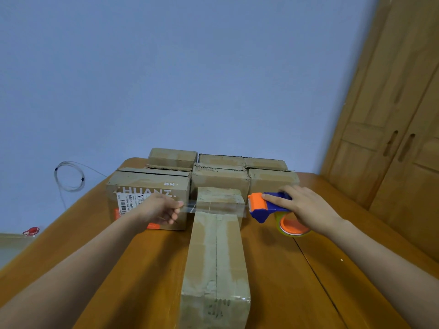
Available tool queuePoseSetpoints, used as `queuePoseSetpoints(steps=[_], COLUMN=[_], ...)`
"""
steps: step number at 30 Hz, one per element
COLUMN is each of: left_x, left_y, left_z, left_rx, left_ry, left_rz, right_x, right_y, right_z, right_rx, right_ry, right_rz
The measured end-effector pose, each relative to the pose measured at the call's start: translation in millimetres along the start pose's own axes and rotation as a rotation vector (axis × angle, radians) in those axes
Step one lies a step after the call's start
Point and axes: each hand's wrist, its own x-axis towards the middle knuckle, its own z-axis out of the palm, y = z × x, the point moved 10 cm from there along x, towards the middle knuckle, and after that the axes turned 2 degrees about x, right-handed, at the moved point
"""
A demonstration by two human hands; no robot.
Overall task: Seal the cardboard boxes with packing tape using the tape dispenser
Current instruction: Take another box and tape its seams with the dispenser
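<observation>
Fingertips of the left hand (164, 208) pinch the free end of a clear strip of packing tape (215, 208), while the right hand (306, 210) has its grip closed around the blue and orange tape dispenser (267, 206), the forefinger lying along its top. The tape runs taut between the two, held crosswise above the far end of a long cardboard box (215, 255) that lies lengthwise down the middle of the surface (285, 269), its near end toward the person. Its top flaps meet in a centre seam that looks bare for most of its length.

The risks, as I judge them: the strip hangs in air, so any slack or twist could let it fold on itself or stick askew. Laid crosswise, it would bridge the seam only at one spot. A loose pinch at the left could let the end snap back to the roll. Pressing down unevenly might trap wrinkles or push the flaps inward.

Beyond the long box, stacked boxes (221, 179) crowd the far edge of the surface, near enough to catch a drifting end; a larger printed box (147, 198) sits toward the far-left corner.
</observation>
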Motion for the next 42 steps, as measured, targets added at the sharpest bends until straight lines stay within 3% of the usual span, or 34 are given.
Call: queuePoseSetpoints(steps=[14,25,33,42], left_x=[1.7,-6.8,-12.0,-6.9], left_y=[-26.2,-63.9,-50.9,-44.0], left_z=[2.8,46.2,57.7,48.3], left_rx=[-0.045,-0.266,-0.199,0.058], left_ry=[0.010,0.007,0.119,0.116], left_rz=[-0.049,-0.037,0.018,-0.020], right_x=[-5.4,-30.4,-36.1,-40.2], right_y=[-12.3,-37.0,-48.4,-49.7], right_z=[24.3,75.8,85.7,83.4], right_rx=[0.041,0.387,0.515,0.546], right_ry=[-0.047,-0.095,-0.086,-0.100], right_rz=[0.047,0.280,0.425,0.524])
